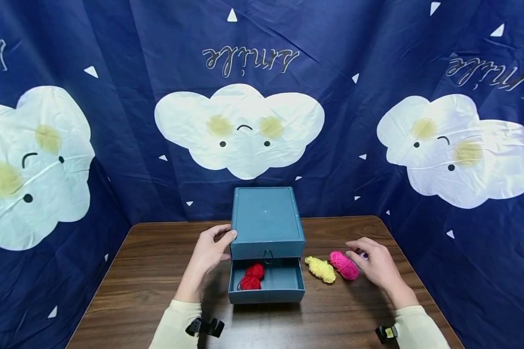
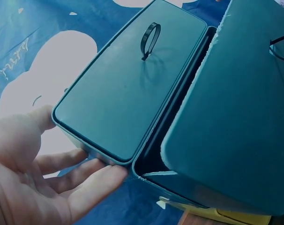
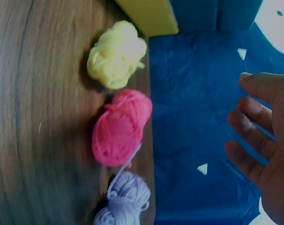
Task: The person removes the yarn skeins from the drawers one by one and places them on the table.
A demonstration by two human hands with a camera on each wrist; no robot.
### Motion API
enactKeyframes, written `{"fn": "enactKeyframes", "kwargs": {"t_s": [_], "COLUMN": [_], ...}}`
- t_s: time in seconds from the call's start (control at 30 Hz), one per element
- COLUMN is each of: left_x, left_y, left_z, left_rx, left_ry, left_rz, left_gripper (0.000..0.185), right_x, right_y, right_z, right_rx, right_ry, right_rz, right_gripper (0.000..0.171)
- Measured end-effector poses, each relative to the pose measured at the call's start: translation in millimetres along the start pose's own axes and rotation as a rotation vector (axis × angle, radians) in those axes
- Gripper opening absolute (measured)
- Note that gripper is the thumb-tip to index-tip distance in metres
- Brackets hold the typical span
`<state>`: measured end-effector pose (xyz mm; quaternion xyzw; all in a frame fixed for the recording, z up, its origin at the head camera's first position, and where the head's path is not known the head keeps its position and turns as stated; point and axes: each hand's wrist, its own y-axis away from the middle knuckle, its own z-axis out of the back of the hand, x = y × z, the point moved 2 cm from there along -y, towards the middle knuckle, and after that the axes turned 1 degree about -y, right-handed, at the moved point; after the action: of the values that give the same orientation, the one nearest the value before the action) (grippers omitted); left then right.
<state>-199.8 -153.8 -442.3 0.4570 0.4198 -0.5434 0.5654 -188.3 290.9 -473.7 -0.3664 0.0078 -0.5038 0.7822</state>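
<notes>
One red yarn ball (image 1: 251,277) is in the open drawer (image 1: 266,285) so far. Right of it we've got yellow (image 1: 320,269), pink (image 1: 344,265) and lilac (image 3: 125,200) left. Our left hand (image 1: 209,252) steadies the box (image 1: 266,220) with flat fingers; our right hand (image 1: 373,264) hovers spread, holding nothing.

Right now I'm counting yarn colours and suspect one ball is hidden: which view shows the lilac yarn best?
The right wrist view: the lilac yarn lies in plain sight beside the pink yarn. In the head view the right hand covers nearly all of it. The left wrist view shows only the box, no yarn.

lilac yarn ball (image 3: 124,200) cut off below, perhaps blurred
</notes>
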Motion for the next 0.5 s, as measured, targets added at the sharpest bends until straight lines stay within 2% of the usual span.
{"fn": "enactKeyframes", "kwargs": {"t_s": [0.5], "left_x": [0.0], "left_y": [-1.1], "left_z": [-0.1], "left_rx": [-0.004], "left_ry": [-0.017], "left_rz": [-0.010], "left_gripper": [0.052], "right_x": [37], "right_y": [-10], "right_z": [-10], "right_rx": [0.036], "right_ry": [-0.100], "right_rz": [0.112], "right_gripper": [0.026]}}
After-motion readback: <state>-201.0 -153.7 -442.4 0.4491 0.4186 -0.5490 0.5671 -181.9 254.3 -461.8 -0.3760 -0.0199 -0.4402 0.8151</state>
